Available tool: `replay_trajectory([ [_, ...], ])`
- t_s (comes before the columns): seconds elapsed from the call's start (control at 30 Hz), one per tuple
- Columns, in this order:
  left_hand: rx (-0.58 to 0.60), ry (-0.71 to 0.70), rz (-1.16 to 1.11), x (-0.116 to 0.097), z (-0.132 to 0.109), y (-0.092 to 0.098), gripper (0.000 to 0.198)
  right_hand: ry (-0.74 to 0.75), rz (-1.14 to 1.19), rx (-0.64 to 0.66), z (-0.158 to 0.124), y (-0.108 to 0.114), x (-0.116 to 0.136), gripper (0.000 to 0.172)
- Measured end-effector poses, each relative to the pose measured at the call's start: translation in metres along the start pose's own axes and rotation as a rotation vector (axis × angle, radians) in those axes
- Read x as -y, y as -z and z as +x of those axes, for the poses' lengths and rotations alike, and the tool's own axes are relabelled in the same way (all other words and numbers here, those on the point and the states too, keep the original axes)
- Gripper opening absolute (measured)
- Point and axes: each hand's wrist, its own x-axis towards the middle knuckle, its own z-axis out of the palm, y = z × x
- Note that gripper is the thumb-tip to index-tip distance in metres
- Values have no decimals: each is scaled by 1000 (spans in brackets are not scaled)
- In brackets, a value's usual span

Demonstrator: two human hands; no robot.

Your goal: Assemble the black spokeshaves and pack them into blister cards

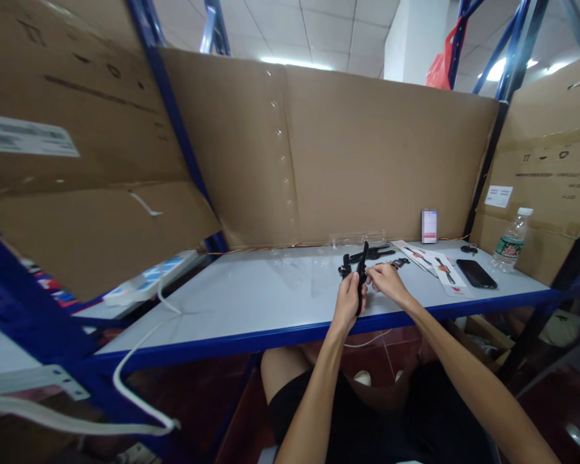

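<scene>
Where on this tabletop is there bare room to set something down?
Widest bare-looking patch: grey tabletop between the white cable and left hand; clear plastic lies farther back. A narrow strip shows between the right forearm and leaflets. Crowded: behind the left hand, black parts; far right, black phone, bottle.

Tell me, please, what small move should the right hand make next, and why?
Probably the right hand should lightly pinch the side of the black item. The left hand is wrapped around that item, giving support, and the right hand is close beside it; exact contact is too small to tell.
</scene>
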Motion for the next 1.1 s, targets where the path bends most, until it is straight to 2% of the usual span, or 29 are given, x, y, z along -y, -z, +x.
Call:
replay_trajectory([
  [0.17,-109,-5,-209,0,2,5,48,69,9,-11,-46,-8,6,41],
  [0.27,-215,-14,-270,2,3,7,45,84,-107,56,-71,-19,13,41],
  [0.33,-237,-3,-285,3,4,8,43,69,-126,101,-76,-27,16,39],
  [0.43,-193,36,-280,4,6,9,41,-30,26,156,-72,-35,16,31],
  [0.5,-142,75,-262,4,6,8,43,-121,228,215,-68,-36,13,27],
  [0.57,-69,113,-232,5,7,7,45,-180,453,252,-66,-32,9,29],
  [0.63,8,131,-173,7,7,5,46,-190,627,241,-66,-25,5,34],
  [0.7,22,100,-93,9,8,2,46,-173,707,195,-64,-16,1,36],
  [0.77,-36,30,-27,10,8,0,45,-147,691,159,-58,-8,-4,35],
  [0.87,-197,-123,-7,7,5,-1,43,-125,571,145,-41,-2,-13,31],
  [1.0,-473,-323,-194,0,-2,0,36,-186,422,150,-15,-5,-23,27],
  [1.1,-545,-374,-304,-4,-5,1,35,-245,379,182,-3,-9,-26,26],
])
